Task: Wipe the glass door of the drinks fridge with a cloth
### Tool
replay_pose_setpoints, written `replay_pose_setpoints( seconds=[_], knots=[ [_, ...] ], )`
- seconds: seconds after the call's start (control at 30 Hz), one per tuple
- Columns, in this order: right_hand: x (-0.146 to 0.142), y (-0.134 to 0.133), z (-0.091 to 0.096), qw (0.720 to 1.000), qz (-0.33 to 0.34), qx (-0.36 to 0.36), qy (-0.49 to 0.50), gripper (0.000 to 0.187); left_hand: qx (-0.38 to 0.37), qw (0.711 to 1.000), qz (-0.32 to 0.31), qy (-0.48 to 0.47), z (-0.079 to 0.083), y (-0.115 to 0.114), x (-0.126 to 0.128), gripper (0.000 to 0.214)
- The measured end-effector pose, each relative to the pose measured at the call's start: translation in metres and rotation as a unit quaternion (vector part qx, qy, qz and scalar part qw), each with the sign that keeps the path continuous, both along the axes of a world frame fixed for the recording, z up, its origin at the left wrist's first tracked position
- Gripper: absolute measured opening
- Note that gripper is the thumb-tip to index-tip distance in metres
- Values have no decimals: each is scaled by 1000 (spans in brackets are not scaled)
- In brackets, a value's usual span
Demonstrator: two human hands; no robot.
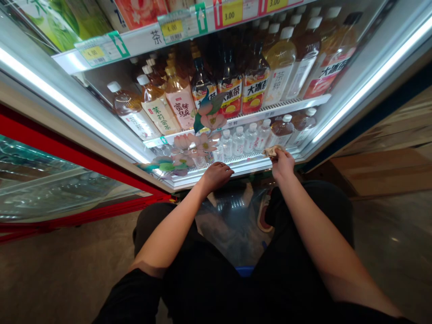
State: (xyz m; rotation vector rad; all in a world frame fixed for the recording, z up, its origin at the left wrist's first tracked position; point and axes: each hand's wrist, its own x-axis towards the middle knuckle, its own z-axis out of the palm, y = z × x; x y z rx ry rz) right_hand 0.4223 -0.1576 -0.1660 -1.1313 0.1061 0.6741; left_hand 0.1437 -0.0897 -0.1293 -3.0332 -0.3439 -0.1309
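Observation:
I crouch before an open drinks cooler. My left hand [217, 174] rests palm down with curled fingers on the front ledge of the bottom shelf [236, 165], holding nothing I can see. My right hand [282, 162] is closed round a crumpled beige cloth [272, 150] pressed against the same ledge, just in front of small clear water bottles [243, 139]. Large tea bottles [255, 83] stand on the shelf above.
A flower-patterned sticker [202, 135] covers part of the bottles. Yellow price tags [172, 28] line the upper shelf rail. A red-framed glass door [60, 180] stands open on the left. A wooden panel [381, 166] lies to the right. My knees sit below the ledge.

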Motion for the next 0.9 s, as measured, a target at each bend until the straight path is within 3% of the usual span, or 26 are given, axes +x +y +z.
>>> replay_pose_setpoints(
  seconds=[0.23, 0.47, 0.63, 0.9],
  knots=[
    [0, -3, 0, 1000, 28, 8, -7, 29, 11, 1000, 2, -29, 11, -7, 16, 27],
    [18, -5, -2, 1000, -18, -17, -6, 35, 17, 999, -5, -50, 17, -10, 26, 28],
    [16, -7, -6, 1000, 16, -26, 2, 35, 17, 998, -7, -52, 19, -10, 32, 28],
    [56, -20, 6, 999, -20, -48, -5, 40, 24, 997, -14, -78, 18, -9, 42, 26]
  ],
)
